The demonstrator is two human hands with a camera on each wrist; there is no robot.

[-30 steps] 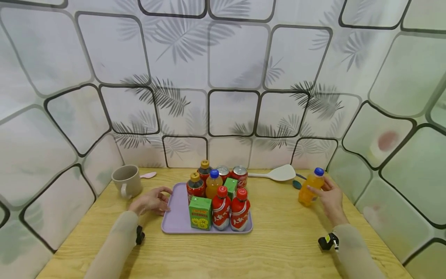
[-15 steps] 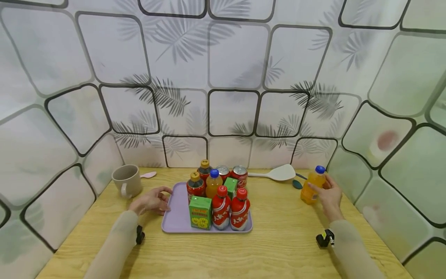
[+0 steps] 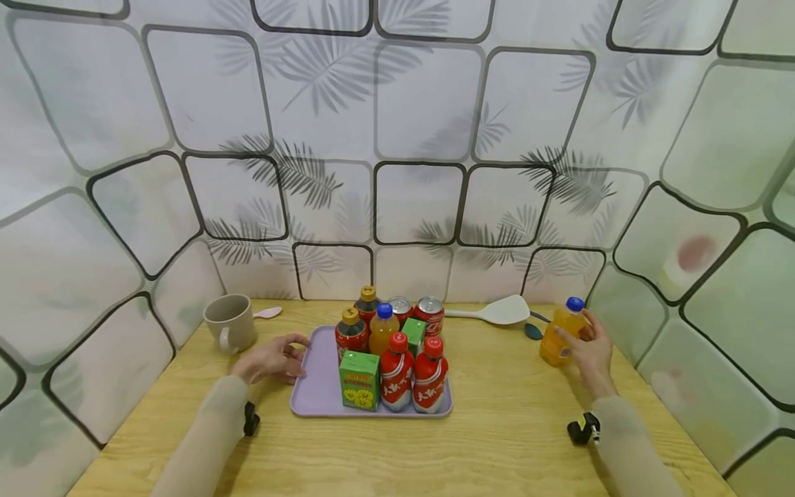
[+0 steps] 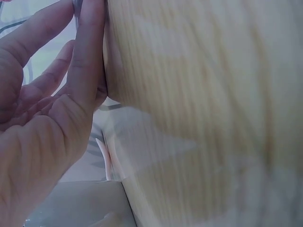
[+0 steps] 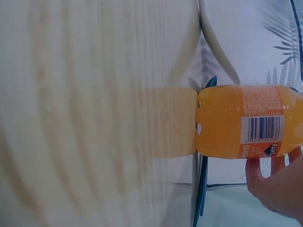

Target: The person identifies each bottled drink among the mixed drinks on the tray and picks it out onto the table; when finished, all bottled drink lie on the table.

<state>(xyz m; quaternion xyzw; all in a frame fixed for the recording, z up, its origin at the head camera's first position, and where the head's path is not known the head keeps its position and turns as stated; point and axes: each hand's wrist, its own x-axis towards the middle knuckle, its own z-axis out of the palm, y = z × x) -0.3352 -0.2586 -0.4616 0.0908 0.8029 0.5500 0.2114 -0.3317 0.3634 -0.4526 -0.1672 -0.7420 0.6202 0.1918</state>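
Observation:
In the head view, a lavender tray [image 3: 318, 390] bears drinks: red bottles [image 3: 430, 376], dark yellow-capped bottles [image 3: 351, 335], an orange blue-capped bottle [image 3: 384, 331], green drink cartons [image 3: 359, 383] and red cans [image 3: 430, 316]. At its left rim, my left hand [image 3: 273, 360] touches the edge with fairly straight fingers, also seen in the left wrist view. Far to the right, my right hand [image 3: 590, 351] holds an orange soda bottle [image 3: 557, 338] with a blue cap, thumb in front. Its base [image 5: 208, 122] meets the tabletop in the right wrist view; the thumb is hidden there.
A beige mug [image 3: 231, 324] stands behind my left forearm, with a pink spoon [image 3: 268, 313] beside it. At the back right lie a white spatula [image 3: 506, 310] and a dark teal spoon [image 3: 533, 332]. A patterned curtain [image 3: 416, 200] borders the wooden table [image 3: 491, 442].
The orange soda bottle has shifted slightly right and away from me with my right hand. My left hand and the tray stay in place; the whole head view shifts a little.

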